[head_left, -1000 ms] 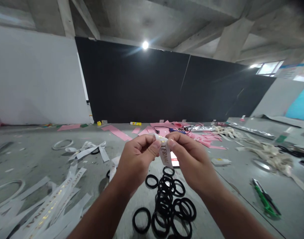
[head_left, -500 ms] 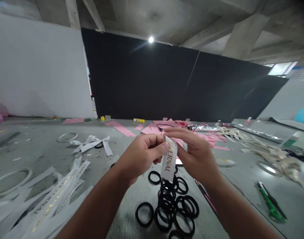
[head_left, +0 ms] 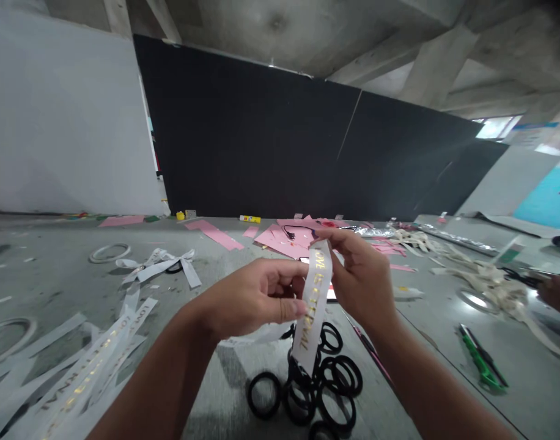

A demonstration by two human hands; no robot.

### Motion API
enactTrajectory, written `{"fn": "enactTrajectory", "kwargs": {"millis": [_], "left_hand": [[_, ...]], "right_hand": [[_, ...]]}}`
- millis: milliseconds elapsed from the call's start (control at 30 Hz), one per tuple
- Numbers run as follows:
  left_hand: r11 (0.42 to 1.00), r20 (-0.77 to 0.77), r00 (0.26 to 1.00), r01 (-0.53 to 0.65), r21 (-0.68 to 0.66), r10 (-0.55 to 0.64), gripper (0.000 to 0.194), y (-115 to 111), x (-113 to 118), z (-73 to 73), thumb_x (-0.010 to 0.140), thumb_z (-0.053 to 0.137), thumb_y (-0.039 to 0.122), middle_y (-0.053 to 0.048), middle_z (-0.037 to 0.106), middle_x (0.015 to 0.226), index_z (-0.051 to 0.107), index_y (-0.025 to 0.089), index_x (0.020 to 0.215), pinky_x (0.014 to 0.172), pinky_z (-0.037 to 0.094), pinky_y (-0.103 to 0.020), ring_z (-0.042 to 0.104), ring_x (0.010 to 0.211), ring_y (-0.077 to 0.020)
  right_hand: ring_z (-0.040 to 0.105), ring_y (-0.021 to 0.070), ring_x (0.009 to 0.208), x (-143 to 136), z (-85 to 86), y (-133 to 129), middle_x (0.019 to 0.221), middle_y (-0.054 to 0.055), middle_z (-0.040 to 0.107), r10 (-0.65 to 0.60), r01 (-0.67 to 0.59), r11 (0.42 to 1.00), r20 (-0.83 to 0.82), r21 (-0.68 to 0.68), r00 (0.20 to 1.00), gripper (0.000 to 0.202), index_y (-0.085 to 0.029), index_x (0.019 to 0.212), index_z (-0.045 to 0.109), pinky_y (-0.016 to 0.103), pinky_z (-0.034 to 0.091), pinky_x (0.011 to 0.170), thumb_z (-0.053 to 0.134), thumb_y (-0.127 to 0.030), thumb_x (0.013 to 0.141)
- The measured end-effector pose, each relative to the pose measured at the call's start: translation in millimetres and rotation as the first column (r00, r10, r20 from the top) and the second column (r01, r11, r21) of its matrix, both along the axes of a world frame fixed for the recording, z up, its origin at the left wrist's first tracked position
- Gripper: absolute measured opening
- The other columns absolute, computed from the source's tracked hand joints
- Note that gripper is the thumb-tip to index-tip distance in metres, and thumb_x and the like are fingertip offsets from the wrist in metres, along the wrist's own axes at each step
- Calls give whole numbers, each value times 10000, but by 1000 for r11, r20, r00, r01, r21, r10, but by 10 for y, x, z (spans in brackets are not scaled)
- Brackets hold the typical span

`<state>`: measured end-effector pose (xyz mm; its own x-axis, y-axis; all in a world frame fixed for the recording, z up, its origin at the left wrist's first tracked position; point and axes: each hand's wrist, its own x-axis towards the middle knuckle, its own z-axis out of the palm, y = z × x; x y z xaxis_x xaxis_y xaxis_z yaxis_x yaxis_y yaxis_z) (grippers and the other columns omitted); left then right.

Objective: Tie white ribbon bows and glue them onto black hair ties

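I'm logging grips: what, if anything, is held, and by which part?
A ribbon: the right hand holds it near its top; the left hand touches its edge lower down, grip unclear.

Head view — forward; hands (head_left: 247,296) (head_left: 362,278) (both) near

1 ribbon (head_left: 317,293) hangs between the left hand (head_left: 255,296) and right hand (head_left: 360,275), above rings (head_left: 302,377) on the desk (head_left: 225,397); loose ribbons (head_left: 85,366) lie left, a cutter (head_left: 483,360) right, a tube (head_left: 250,219) behind, near the panel (head_left: 252,134).
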<state>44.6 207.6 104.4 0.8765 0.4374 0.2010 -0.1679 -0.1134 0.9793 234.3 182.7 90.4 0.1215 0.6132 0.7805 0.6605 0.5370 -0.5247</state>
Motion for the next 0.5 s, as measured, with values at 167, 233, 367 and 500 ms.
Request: {"fn": "enactTrajectory", "kwargs": {"millis": [167, 233, 367, 500], "left_hand": [[987, -47, 986, 161, -27, -162, 450, -17, 6, -46, 788, 676, 206, -31, 593, 842, 599, 211, 1232, 683, 460, -295, 547, 742, -152], [985, -45, 985, 166, -46, -168, 440, -39, 26, -57, 787, 683, 213, -28, 587, 864, 595, 210, 1218, 697, 452, -293, 540, 750, -144], [999, -12, 999, -40, 1, 40, 208, -63, 84, -53, 853, 642, 348, -8, 545, 783, 662, 171, 959, 643, 406, -255, 483, 695, -119], [967, 68, 966, -254, 29, 251, 225, -40, 155, -93, 876, 620, 356, 19, 503, 680, 654, 155, 780, 583, 348, -234, 427, 619, -94]], "right_hand": [[674, 173, 864, -2, 11, -28, 962, 38, 725, 42, -42, 999, -30, -24, 999, 172, -205, 998, 673, 346, 517, 757, 548, -154, 891], [673, 167, 843, -6, 16, -41, 937, 28, 723, 39, -40, 999, -29, -19, 999, 157, -211, 982, 673, 335, 514, 740, 547, -167, 900], [672, 177, 862, -4, 10, -45, 920, 18, 720, 8, -9, 1000, 16, 24, 1000, 152, -225, 975, 679, 356, 504, 785, 551, -181, 905], [666, 173, 826, 6, -8, -31, 912, 20, 716, 18, -18, 1000, 31, 19, 999, 148, -223, 978, 673, 349, 500, 766, 563, -172, 894]]}}
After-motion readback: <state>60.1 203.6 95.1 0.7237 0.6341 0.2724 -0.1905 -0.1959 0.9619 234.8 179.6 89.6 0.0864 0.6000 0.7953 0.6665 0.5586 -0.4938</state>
